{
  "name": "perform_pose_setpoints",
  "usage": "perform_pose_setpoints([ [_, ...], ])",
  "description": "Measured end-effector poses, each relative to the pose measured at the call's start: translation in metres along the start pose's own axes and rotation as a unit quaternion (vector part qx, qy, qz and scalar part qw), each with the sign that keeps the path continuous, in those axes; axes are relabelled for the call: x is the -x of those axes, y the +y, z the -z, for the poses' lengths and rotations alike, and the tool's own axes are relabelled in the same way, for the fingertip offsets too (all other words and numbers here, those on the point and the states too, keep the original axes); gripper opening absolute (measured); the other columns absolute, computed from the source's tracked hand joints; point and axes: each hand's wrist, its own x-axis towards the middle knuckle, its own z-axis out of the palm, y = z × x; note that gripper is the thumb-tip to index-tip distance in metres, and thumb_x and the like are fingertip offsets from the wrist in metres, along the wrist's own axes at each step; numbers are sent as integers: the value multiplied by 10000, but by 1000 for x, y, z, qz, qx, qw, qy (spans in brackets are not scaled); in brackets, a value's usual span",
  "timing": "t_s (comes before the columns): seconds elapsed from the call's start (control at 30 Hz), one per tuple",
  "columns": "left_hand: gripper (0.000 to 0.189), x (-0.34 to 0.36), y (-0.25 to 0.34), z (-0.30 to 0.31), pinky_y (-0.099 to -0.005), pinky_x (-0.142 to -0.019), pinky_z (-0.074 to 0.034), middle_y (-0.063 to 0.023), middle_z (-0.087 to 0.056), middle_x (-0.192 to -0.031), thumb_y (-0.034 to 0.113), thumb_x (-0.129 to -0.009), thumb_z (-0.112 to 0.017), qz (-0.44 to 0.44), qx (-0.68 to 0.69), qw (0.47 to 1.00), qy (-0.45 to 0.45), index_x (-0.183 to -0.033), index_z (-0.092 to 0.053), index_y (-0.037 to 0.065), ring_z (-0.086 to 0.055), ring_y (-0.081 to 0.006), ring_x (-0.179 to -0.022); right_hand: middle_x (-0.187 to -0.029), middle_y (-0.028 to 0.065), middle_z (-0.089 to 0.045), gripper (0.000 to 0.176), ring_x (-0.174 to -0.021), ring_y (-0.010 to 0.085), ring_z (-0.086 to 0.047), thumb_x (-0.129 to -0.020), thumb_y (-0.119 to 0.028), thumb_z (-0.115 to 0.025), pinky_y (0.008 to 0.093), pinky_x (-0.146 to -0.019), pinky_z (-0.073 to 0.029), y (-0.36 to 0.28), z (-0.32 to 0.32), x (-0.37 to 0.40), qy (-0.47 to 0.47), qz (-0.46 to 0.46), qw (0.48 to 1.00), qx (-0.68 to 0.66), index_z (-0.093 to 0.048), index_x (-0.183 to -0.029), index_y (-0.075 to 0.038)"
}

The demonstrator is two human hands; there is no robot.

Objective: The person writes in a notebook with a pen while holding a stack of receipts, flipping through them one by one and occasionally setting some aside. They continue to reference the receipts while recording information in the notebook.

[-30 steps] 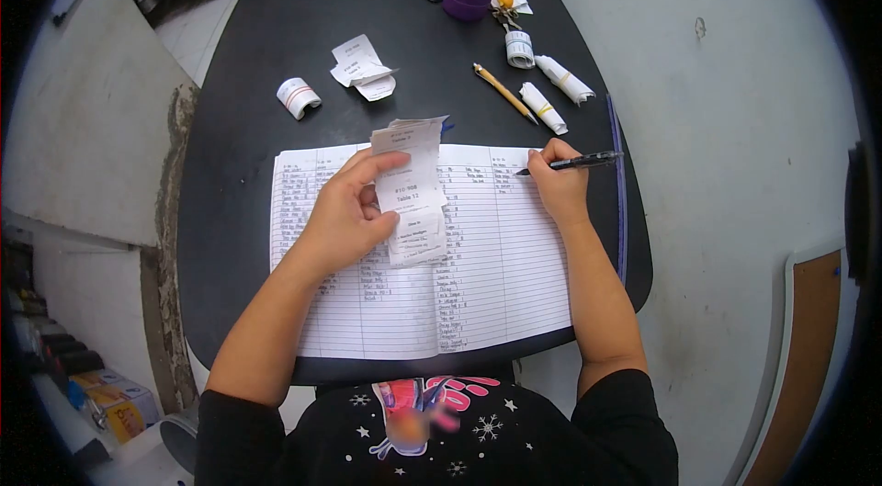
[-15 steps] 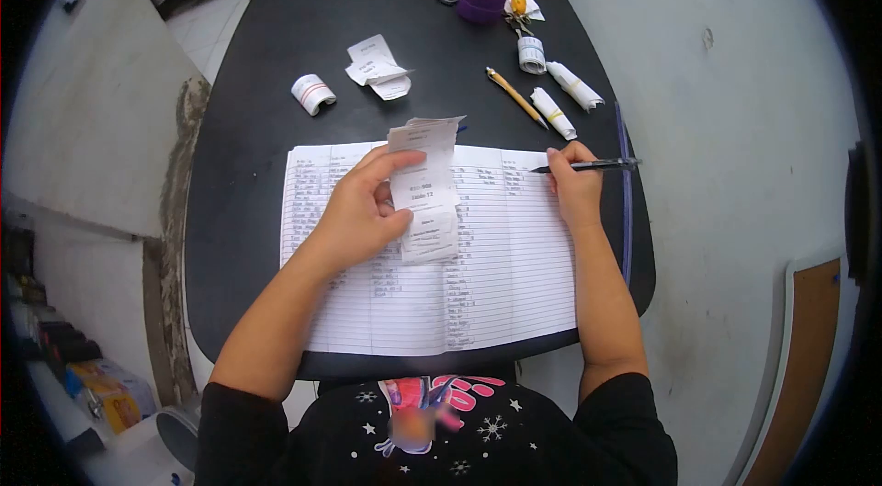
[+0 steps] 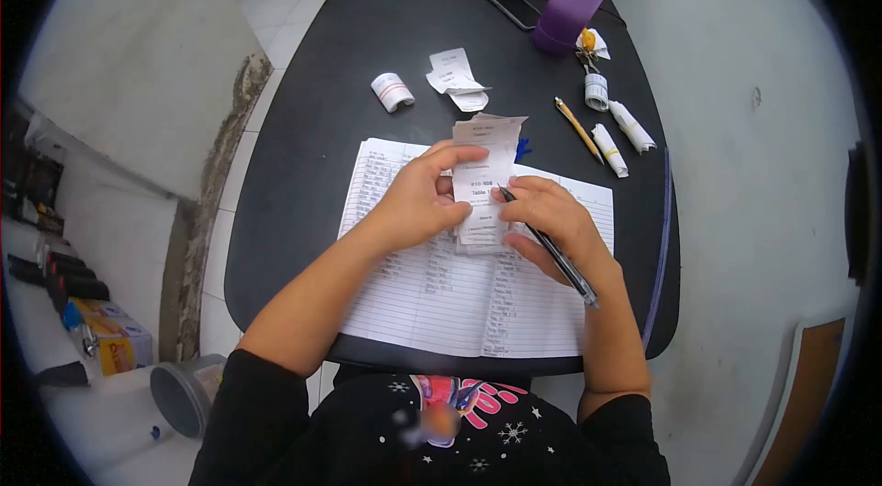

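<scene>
So my left grip (image 3: 418,199) has a stack of thin paper slips (image 3: 492,139) pinched, long axis running away from me, above the open ruled notebook (image 3: 404,311) on the smooth black table (image 3: 285,238). At their right edge, my right grip (image 3: 559,224) has a slim, shiny pen (image 3: 562,263) held kinda slantwise, tip pointing forward and left at the print.

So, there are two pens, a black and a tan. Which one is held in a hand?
The black pen, in the right hand. The tan pen lies on the table beside the rolled papers.
</scene>
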Motion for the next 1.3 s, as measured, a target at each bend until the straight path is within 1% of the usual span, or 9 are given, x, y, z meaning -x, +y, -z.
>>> perform_pose_setpoints([
  [0.17, 590, -1, -2, -1, -222, -797, -549, -101, -435, -1273, -111, -714, -583, 3, 53, 999, -11, -1290, -476, -39, -619, -173, -1001, -1019, 69, -691, 326, -1049, 292, -599, -636, -10, -774, 388, -912, -465, 9, -4, 8, 22, 19, 999, 40, -617, -912, -83],
  [0.27, 557, 0, -1, -5, -193, -707, -502, -77, -435, -1278, -111, -720, -558, 10, 84, 996, 2, -1269, -498, -31, -601, -105, -882, -1008, 53, -692, 301, -1046, 262, -604, -637, -9, -771, 374, -893, -462, 11, -8, 10, 27, 40, 997, 67, -623, -882, -99],
  [0.37, 556, 0, -3, -3, -195, -709, -502, -79, -434, -1284, -111, -724, -554, 6, 53, 999, -6, -1270, -500, -26, -598, -100, -876, -1022, 12, -667, 237, -1047, 247, -599, -696, -73, -708, 377, -865, -451, 8, -9, 10, 19, 44, 994, 99, -612, -905, -133],
  [0.77, 537, -1, -3, -2, -208, -750, -508, -79, -441, -1281, -100, -748, -560, -7, 60, 998, -15, -1276, -495, -29, -610, -119, -933, -1005, 50, -660, 200, -992, 246, -613, -695, -126, -670, 370, -821, -464, 6, -9, 12, 34, 72, 987, 139, -624, -889, -119],
  [0.87, 431, -3, -7, -1, -230, -784, -505, -70, -450, -1268, -5, -846, -567, -40, 63, 997, -14, -1273, -506, -21, -604, -122, -947, -995, 56, -667, 238, -936, 245, -622, -671, -83, -689, 349, -778, -481, 12, -10, 13, 51, 58, 994, 82, -625, -899, -111],
  [0.97, 433, -4, -8, 3, -321, -836, -538, -122, -441, -1323, 259, -944, -509, -30, 52, 998, -19, -1284, -501, -10, -595, -177, -1046, -989, 68, -673, 279, -844, 240, -621, -641, -17, -715, 332, -714, -496, 13, -13, 13, 75, 50, 995, 35, -620, -894, -88],
  [1.07, 598, -7, -22, 6, -313, -839, -535, -101, -449, -1303, 504, -968, -400, -24, 85, 996, -31, -1291, -502, 11, -589, -197, -1069, -978, 82, -672, 291, -763, 236, -607, -630, 20, -725, 318, -659, -500, 12, -14, 12, 108, 59, 992, 14, -614, -885, -66],
  [1.17, 782, -8, -26, 8, -313, -846, -535, -101, -452, -1289, 679, -882, -409, -75, 62, 995, -36, -1294, -503, 21, -583, -214, -1088, -950, 85, -670, 288, -728, 234, -602, -631, 34, -721, 320, -638, -500, 12, -14, 11, 131, 70, 989, 12, -610, -882, -55],
  [1.3, 853, -6, -18, 5, -310, -898, -485, -65, -431, -1267, 603, -740, -694, -86, 144, 984, -59, -1302, -484, -4, -551, -194, -1105, -923, 75, -666, 295, -723, 228, -605, -608, 18, -727, 322, -622, -500, 9, -13, 11, 135, 90, 986, 45, -613, -869, -60],
])
